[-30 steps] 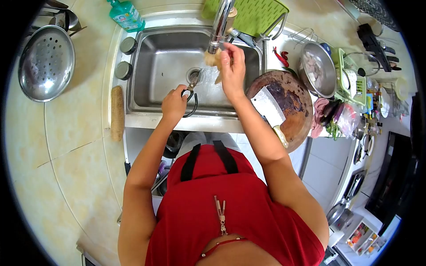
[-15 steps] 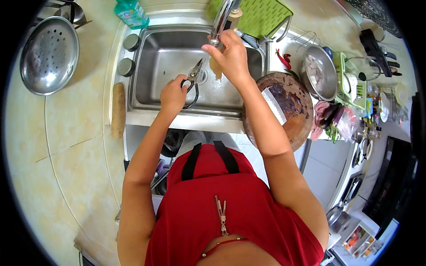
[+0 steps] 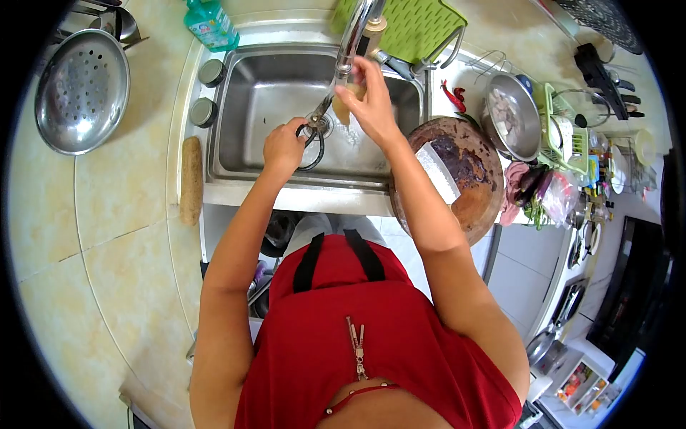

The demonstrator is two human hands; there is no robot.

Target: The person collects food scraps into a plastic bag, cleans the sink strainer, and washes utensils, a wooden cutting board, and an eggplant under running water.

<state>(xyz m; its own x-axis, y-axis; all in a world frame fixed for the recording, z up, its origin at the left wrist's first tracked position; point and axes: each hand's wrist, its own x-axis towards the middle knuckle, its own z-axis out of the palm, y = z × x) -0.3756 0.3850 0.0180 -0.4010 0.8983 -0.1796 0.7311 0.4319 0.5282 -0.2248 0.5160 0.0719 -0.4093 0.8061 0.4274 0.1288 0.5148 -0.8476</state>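
Note:
My left hand (image 3: 284, 146) is closed around the black-handled scissors (image 3: 312, 146), which I hold over the sink (image 3: 243, 136). Their metal blades point up and away, toward the space under the chrome faucet (image 3: 350, 53). My right hand (image 3: 371, 104) is just below the spout, close to the blade tips, with its fingers curled. A soft yellowish-tan piece (image 3: 341, 111) shows at those fingers and seems held by them; its kind is unclear. Water splashes on the sink floor near the drain.
A round wooden board (image 3: 475, 204) with a white cleaver-like blade (image 3: 437, 171) lies right of the sink. Beyond it are a metal bowl of pale pieces (image 3: 513, 118) and red chillies (image 3: 453, 96). Two jar lids (image 3: 204, 112), a brown root (image 3: 191, 179) and a colander (image 3: 82, 89) sit left.
My right hand has come down slightly from the faucet toward me, its fingers now nearer the blades. The scissors have shifted a little to the right and closer to the spout.

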